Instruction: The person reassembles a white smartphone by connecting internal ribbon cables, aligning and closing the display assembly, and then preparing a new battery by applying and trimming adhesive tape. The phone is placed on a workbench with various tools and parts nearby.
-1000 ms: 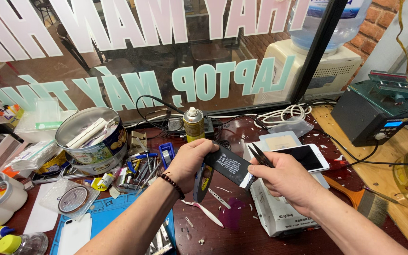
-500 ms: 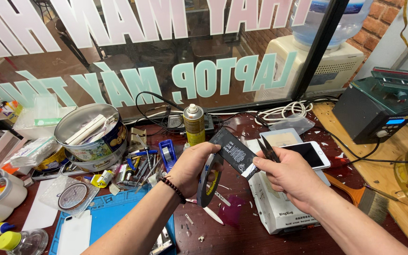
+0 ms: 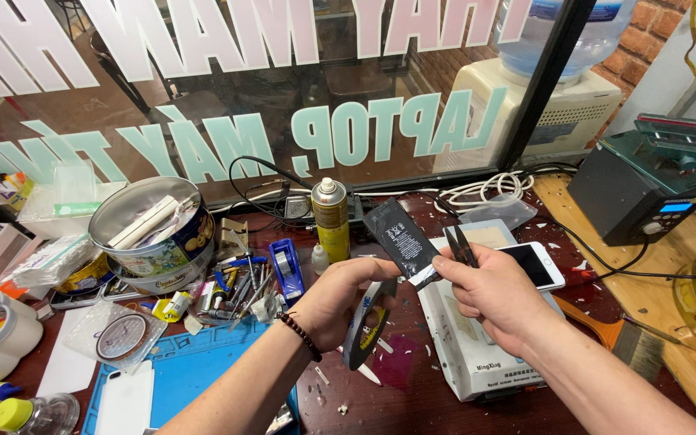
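Note:
My left hand (image 3: 340, 298) holds a flat black phone battery (image 3: 400, 234) by its lower end, with a roll of dark tape (image 3: 364, 322) hanging around its fingers. A strip of tape runs from the roll up to the battery. My right hand (image 3: 493, 290) pinches the battery's lower right corner and also grips black tweezers (image 3: 459, 246) pointing up. Both hands hover above a white box-shaped heating machine (image 3: 477, 358) on the dark red bench.
A white phone (image 3: 535, 264) lies on the machine. Behind stand a spray can (image 3: 331, 217), a round tin of parts (image 3: 151, 229) and loose tools (image 3: 239, 286). A blue mat (image 3: 191, 366) is front left, a soldering station (image 3: 646, 189) right, and a glass pane behind.
Both hands lifted the battery slightly up and tilted it more upright. The tape roll stayed hanging from my left hand.

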Demonstrator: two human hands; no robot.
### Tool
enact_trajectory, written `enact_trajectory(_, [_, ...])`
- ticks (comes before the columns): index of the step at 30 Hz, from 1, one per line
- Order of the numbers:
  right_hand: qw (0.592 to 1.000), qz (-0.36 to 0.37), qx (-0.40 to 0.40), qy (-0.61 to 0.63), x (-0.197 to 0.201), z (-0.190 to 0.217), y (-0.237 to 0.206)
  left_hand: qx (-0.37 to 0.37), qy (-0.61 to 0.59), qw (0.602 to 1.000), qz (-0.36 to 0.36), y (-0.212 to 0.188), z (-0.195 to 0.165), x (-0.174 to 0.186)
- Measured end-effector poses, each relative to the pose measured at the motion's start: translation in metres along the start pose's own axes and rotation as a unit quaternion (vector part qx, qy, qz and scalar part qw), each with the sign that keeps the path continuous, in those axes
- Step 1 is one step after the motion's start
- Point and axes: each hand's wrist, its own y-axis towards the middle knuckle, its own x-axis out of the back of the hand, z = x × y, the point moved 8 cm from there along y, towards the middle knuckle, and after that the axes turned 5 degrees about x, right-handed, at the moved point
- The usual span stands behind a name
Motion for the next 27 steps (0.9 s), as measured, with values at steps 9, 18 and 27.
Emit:
enact_trajectory(9, [0.999,0.018,0.009,0.027,-0.014,-0.003,0.001,-0.050,0.131,0.990,-0.012,0.009,0.003,-0.003])
enact_trajectory(18, [0.999,-0.007,0.021,-0.044,-0.020,0.000,0.001,-0.054,0.116,0.992,-0.021,0.006,0.000,0.004])
enact_trajectory(27, [1.000,0.000,0.013,0.021,-0.017,-0.011,0.008,-0.062,0.148,0.987,-0.031,0.001,-0.004,0.005])
